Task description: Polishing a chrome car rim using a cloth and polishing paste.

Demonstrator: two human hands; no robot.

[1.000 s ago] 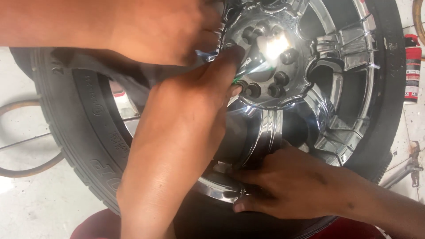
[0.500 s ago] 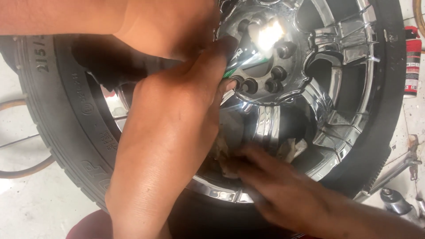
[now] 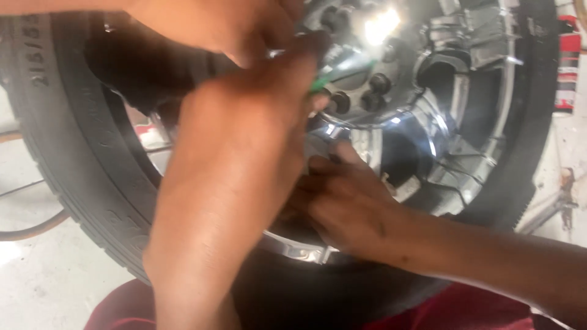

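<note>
- Chrome wheel [image 3: 452, 110] with black tyre [image 3: 79, 183] fills the view, lying over the person's lap; red clothing [image 3: 477, 308] shows below.
- Left hand [image 3: 251, 128] reaches over the rim to the hub [image 3: 358, 67]; fingertips pinch a small green item [image 3: 322, 78] just beside the dark lug nuts [image 3: 370, 91]. Grip closed on it; the item is too blurred to identify.
- Right hand [image 3: 345, 205] lies low on the rim, fingers curled against a chrome spoke [image 3: 367, 146]. Can't tell whether that grip holds anything.
- A third hand [image 3: 226, 27] comes in from top left, touching the wheel near the hub; not clearly the wearer's.
- Pale concrete floor [image 3: 36, 269] left of the tyre, with a dark hose [image 3: 30, 231] on it.
</note>
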